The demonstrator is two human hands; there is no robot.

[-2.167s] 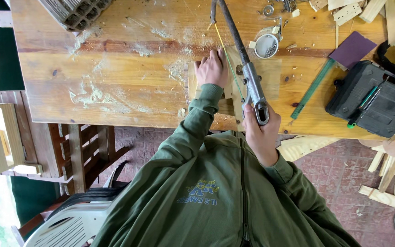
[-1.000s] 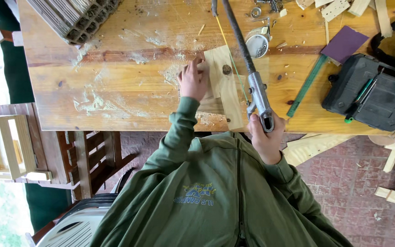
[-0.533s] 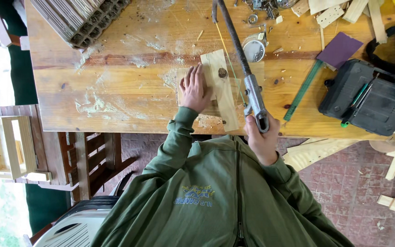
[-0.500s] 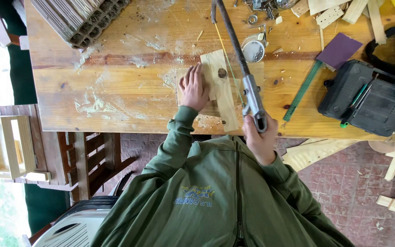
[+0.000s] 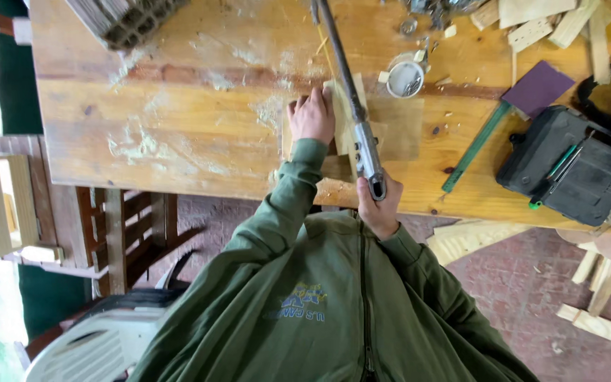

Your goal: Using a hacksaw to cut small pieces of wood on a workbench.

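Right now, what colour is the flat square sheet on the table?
The sheet is dark purple, seen best in the head view.

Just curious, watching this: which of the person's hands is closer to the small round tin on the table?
The left hand is a little nearer, lying flat on the wooden piece left of the round tin. The right hand grips the saw handle at the table's near edge.

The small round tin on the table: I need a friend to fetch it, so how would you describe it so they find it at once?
Start at the wooden table and go to its far edge, just right of the long saw held in the right hand. The small round tin sits there, open, with small metal bits inside. It is the only round white-rimmed thing among flat wood offcuts.
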